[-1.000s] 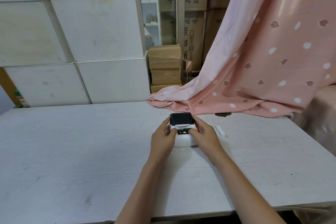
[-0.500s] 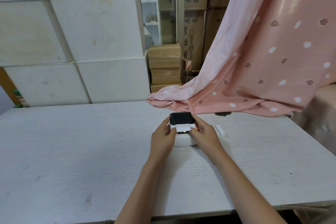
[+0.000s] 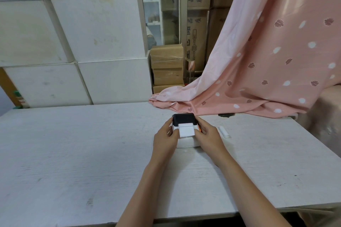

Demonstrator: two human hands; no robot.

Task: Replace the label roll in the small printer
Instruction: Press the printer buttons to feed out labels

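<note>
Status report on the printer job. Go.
Left hand and right hand grip the printer's sides. White label sticks out the front. Small white stick lies right of it, clear of the hands.

Pale wood-grain bench (image 3: pixel 73 153) across the lower frame. White blocks (image 3: pixel 96 27) stacked upper left, brown cartons (image 3: pixel 167 68) at centre, pink leaf-print curtain (image 3: pixel 276 51) draped right. Soft, even light.

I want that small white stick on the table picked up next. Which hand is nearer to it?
Right. The right hand grips the printer just beside the white stick; the left hand sits across the printer.
</note>
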